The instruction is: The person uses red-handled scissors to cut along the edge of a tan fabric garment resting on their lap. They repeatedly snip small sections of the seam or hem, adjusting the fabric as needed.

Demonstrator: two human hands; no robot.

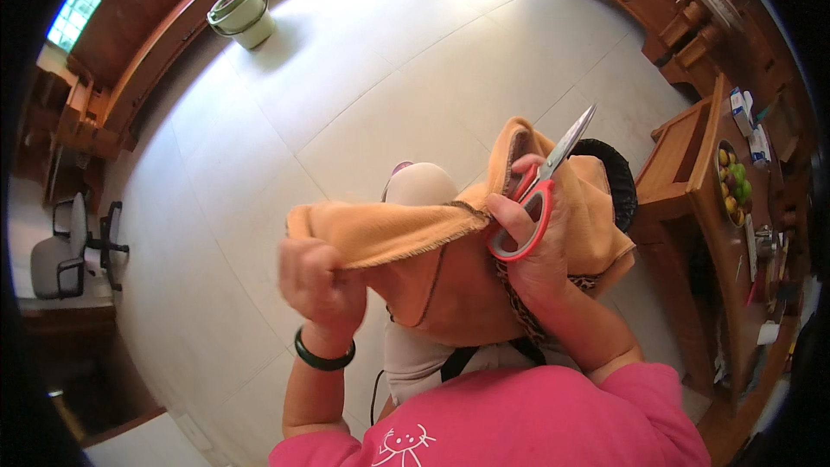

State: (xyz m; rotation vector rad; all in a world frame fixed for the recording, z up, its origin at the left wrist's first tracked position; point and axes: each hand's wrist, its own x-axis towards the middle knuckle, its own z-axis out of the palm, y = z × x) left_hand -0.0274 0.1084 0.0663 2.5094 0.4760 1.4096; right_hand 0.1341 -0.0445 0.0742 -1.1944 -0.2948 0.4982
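A soft orange fabric piece with dark overlocked edges stretches between my hands above my lap. My left hand, slightly blurred, grips its left end; a dark green bangle circles that wrist. In my right hand is a pair of scissors with red and grey handles. Its blades lie together and point up and away from me. The thumb and fingers of that same hand pinch the fabric's seam. More of the cloth, with leopard-print trim, drapes over my lap and to the right.
A wooden table at right carries a fruit bowl, boxes and small items. Behind the cloth shows a black rounded object. A pale green bucket stands on the tiled floor. Office chairs are at left.
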